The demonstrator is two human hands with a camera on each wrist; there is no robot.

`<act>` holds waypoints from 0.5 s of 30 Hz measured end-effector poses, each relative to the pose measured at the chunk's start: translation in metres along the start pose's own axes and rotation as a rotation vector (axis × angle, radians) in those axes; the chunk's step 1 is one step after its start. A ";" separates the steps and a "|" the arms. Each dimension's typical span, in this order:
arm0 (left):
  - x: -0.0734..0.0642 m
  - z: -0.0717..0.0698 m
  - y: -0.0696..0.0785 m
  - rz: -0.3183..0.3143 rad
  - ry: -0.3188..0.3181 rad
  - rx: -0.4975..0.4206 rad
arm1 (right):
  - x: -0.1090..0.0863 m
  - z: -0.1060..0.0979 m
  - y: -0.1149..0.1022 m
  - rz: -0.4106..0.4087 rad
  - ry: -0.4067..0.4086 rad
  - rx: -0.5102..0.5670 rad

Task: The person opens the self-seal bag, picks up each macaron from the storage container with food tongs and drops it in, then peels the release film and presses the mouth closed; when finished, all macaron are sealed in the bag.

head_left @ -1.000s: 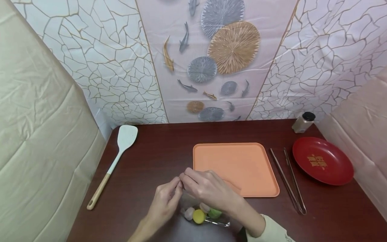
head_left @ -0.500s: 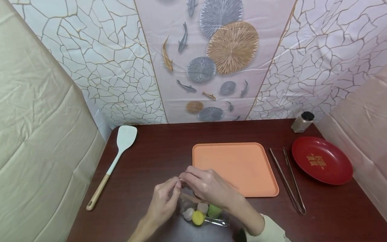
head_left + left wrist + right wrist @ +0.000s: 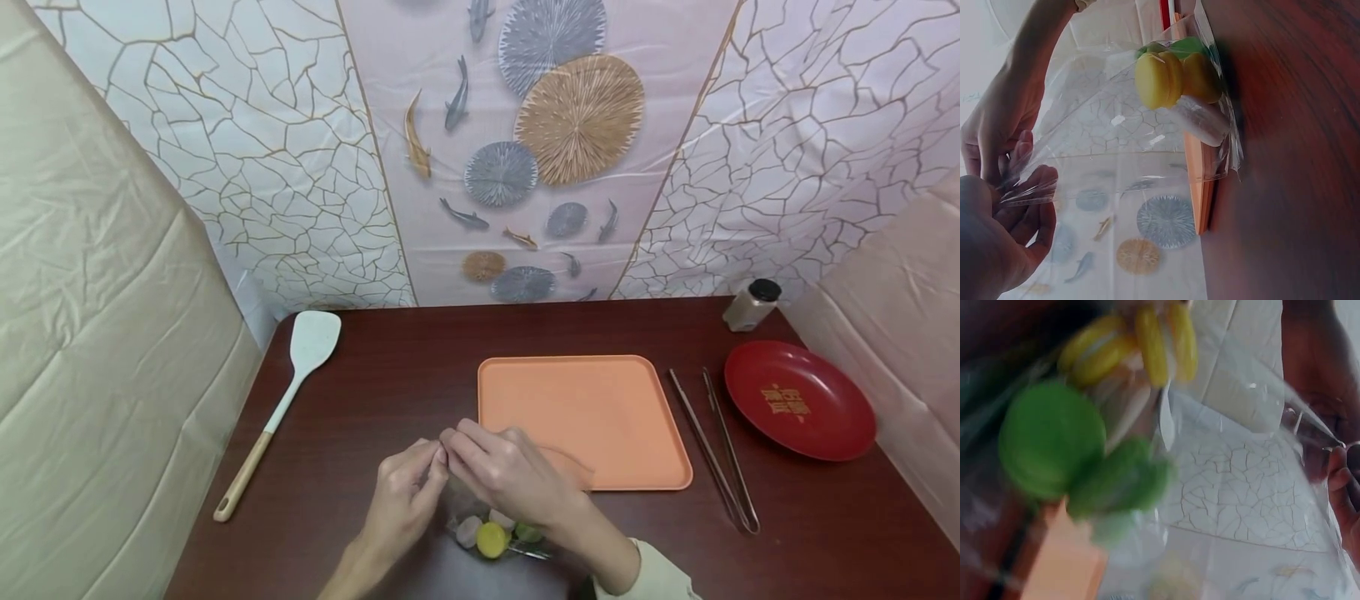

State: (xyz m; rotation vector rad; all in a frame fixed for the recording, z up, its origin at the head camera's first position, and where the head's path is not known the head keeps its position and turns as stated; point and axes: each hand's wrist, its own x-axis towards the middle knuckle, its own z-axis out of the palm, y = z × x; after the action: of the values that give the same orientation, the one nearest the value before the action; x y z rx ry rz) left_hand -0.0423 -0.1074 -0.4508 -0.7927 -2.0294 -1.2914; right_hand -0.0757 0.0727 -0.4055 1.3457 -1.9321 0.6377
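Note:
A clear plastic bag (image 3: 1091,125) hangs from the fingers of both hands, its top drawn to a narrow gather. My left hand (image 3: 401,500) pinches that gather between thumb and fingertips. Right against it, my right hand (image 3: 498,471) pinches the same spot, palm down and fingertips touching the left ones. Inside the bag sit several macarons: yellow ones (image 3: 1159,80), green ones (image 3: 1050,439) and pale ones (image 3: 468,532). They lie in the low end of the bag, close over the dark table, partly covered by my right forearm in the head view.
Behind the hands lies an orange tray (image 3: 585,408). To its right are metal tongs (image 3: 720,467), a red plate (image 3: 798,400) and a black-capped jar (image 3: 752,305). A white spatula with a wooden handle (image 3: 281,408) lies at the left of the dark table (image 3: 360,383).
Both hands stay together at the bag's top. My right wrist and sleeve have shifted slightly left, and less of the bag's right end shows. Other things have stayed put.

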 end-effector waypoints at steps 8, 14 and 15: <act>-0.002 0.000 -0.002 0.041 0.033 -0.046 | -0.006 0.014 -0.013 0.182 0.139 0.226; -0.003 0.002 -0.004 0.070 0.041 -0.074 | -0.008 0.018 -0.015 0.230 0.211 0.305; -0.003 0.003 -0.005 0.079 0.042 -0.080 | -0.008 0.018 -0.015 0.238 0.220 0.309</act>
State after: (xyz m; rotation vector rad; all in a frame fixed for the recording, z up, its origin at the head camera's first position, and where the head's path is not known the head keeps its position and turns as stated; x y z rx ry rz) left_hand -0.0448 -0.1071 -0.4566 -0.8669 -1.9047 -1.3402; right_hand -0.0648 0.0596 -0.4233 1.1720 -1.8797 1.1913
